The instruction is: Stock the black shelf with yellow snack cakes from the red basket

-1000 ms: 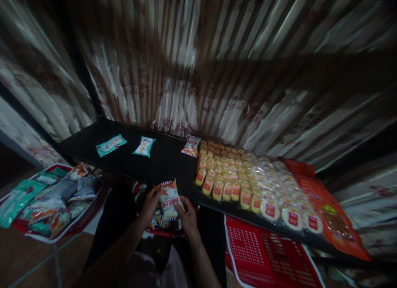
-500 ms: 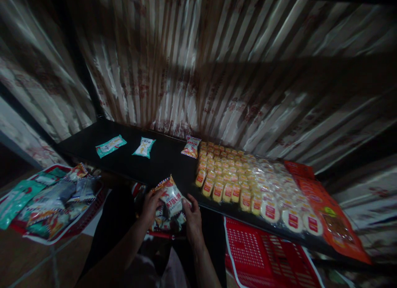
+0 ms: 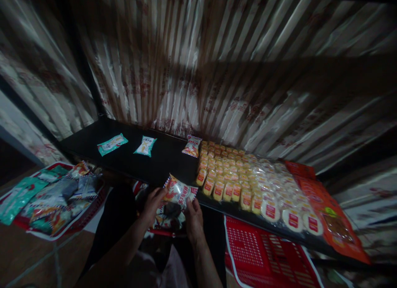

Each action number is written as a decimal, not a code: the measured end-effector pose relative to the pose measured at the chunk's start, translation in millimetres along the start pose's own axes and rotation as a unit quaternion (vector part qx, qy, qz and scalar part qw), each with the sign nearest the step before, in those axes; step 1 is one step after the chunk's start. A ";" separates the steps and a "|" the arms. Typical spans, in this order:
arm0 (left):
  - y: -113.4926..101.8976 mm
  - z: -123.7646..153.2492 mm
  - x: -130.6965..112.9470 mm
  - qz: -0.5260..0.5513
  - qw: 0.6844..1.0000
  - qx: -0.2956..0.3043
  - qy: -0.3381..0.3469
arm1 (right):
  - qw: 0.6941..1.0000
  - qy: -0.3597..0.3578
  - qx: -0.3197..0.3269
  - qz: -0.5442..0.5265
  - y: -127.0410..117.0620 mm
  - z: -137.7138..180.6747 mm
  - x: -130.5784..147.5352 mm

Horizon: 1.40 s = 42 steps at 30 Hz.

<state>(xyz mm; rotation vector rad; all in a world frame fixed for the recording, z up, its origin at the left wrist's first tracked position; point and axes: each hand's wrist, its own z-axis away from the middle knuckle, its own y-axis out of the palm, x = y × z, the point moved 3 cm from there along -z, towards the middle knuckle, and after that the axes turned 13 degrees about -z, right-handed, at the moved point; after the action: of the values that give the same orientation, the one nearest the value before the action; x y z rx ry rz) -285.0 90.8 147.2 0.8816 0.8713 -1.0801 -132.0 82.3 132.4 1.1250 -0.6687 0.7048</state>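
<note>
Between my hands is an orange and white snack bag [image 3: 180, 193] with red lettering. The fingers of my left hand [image 3: 154, 203] grip its left end, and my right hand [image 3: 194, 217] pinches its lower right corner. Below the bag, a red basket [image 3: 164, 232] between my legs holds more snack packets, partly hidden by my hands. Beyond it, on the black shelf [image 3: 161, 160], lie a similar snack bag [image 3: 192, 146], a teal and white packet [image 3: 145, 146] and a longer teal packet [image 3: 112, 144].
Rows of small wrapped cakes [image 3: 228, 172] cover the shelf's right half, with orange packages [image 3: 322, 205] at its far end. A red basket [image 3: 66, 222] full of snack bags stands at left. Another red basket [image 3: 266, 255] sits under the shelf at right. A pleated curtain [image 3: 186, 65] hangs behind.
The snack bag has turned from a slanted position to nearly level, its right end swinging up and right. Both hands remain on it. The packets on the shelf lie as before.
</note>
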 end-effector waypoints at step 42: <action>-1.4 9.0 14.8 -0.200 0.961 -0.150 0.116 | 0.989 0.040 -0.044 -0.138 36.5 -9.0 3.8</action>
<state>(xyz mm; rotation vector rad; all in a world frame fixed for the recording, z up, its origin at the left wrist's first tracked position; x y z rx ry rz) -281.5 77.1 137.1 0.5948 1.4137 -1.1614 -157.2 101.3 153.2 1.0755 -0.4595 0.4763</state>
